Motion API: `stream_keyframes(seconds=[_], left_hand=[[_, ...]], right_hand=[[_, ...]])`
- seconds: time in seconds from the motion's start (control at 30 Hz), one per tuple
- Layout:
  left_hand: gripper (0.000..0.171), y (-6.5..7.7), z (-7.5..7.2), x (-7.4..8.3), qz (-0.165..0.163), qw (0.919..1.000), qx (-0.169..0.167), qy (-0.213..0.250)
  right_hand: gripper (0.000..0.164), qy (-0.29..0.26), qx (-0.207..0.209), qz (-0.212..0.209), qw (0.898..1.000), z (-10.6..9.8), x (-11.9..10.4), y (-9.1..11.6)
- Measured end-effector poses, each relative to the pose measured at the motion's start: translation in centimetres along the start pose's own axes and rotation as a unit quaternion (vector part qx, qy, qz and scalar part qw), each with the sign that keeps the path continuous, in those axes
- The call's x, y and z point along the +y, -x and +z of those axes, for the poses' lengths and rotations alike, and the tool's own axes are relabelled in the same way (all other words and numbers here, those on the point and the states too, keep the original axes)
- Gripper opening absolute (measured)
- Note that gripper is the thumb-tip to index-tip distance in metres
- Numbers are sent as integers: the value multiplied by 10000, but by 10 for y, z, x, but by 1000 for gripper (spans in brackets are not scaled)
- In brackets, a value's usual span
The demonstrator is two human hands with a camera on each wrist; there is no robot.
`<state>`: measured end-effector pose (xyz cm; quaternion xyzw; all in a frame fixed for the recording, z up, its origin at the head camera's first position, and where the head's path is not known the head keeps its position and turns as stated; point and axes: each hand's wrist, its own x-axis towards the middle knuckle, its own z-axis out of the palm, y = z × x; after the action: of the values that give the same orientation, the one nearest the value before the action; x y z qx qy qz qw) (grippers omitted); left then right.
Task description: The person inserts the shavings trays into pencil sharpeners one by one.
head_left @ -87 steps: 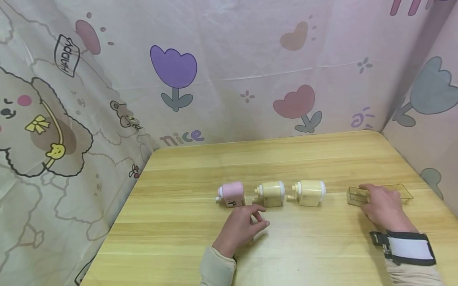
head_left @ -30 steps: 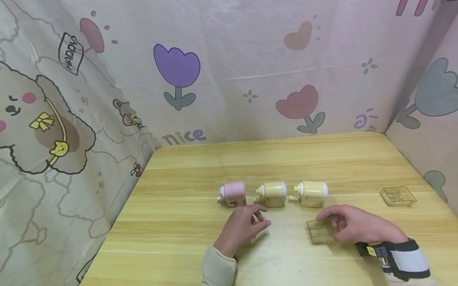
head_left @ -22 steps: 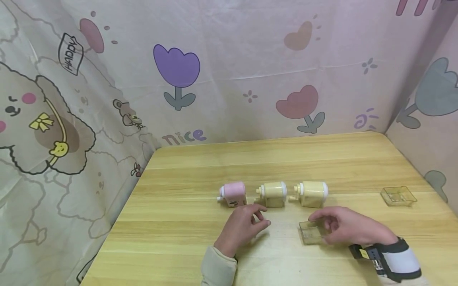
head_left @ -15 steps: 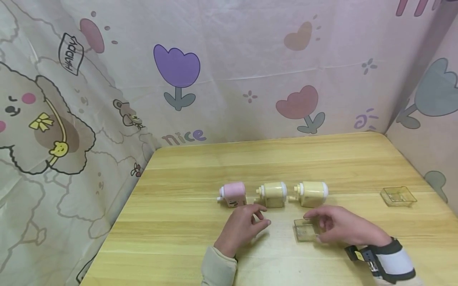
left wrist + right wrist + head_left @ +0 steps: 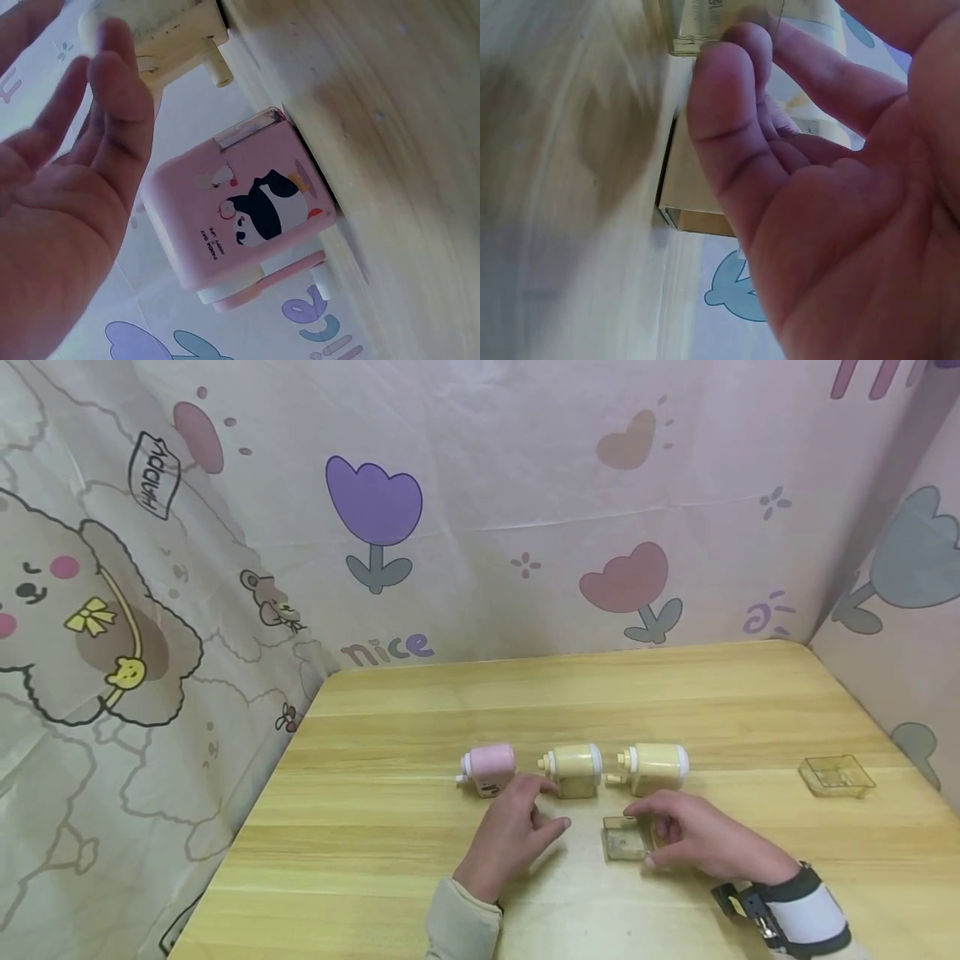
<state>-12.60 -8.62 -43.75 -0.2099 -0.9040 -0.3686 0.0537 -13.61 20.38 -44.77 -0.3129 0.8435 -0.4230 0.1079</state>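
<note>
My right hand (image 5: pixel 701 833) pinches a small clear yellowish drawer (image 5: pixel 622 843) between thumb and fingers, close over the table in front of the sharpeners. In the right wrist view part of the drawer (image 5: pixel 697 28) shows beyond the fingertips. My left hand (image 5: pixel 513 831) holds nothing, its fingers loosely bent. It is nearest to the pink crank pencil sharpener (image 5: pixel 491 762) and the middle yellow sharpener (image 5: pixel 576 768). A panda print shows on the pink sharpener (image 5: pixel 232 202) in the left wrist view. Right of these stands another yellow sharpener (image 5: pixel 656 764), partly behind my right hand.
A second clear yellowish drawer (image 5: pixel 836 777) lies at the right of the wooden table (image 5: pixel 375 843). Printed cloth (image 5: pixel 487 485) hangs behind the table and along both sides. The three sharpeners stand in a row, cranks to the left.
My right hand has taken one drawer from the right side and carried it left, to in front of the sharpeners. The other drawer stayed there. My left hand has shifted slightly towards the sharpeners.
</note>
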Motion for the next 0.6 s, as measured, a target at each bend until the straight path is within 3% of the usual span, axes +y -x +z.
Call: stream_keyframes(seconds=[0.23,0.4,0.6], left_hand=[[50,-7,7,9,-82,9994,344,-68],[72,-15,12,12,-56,9977,645,-193],[78,-22,19,10,-325,9963,457,-649]], right_hand=[[64,335,54,124,9993,3,0,-2],[65,406,63,227,9989,3,-1,-3],[66,465,26,268,9986,3,-1,-5]])
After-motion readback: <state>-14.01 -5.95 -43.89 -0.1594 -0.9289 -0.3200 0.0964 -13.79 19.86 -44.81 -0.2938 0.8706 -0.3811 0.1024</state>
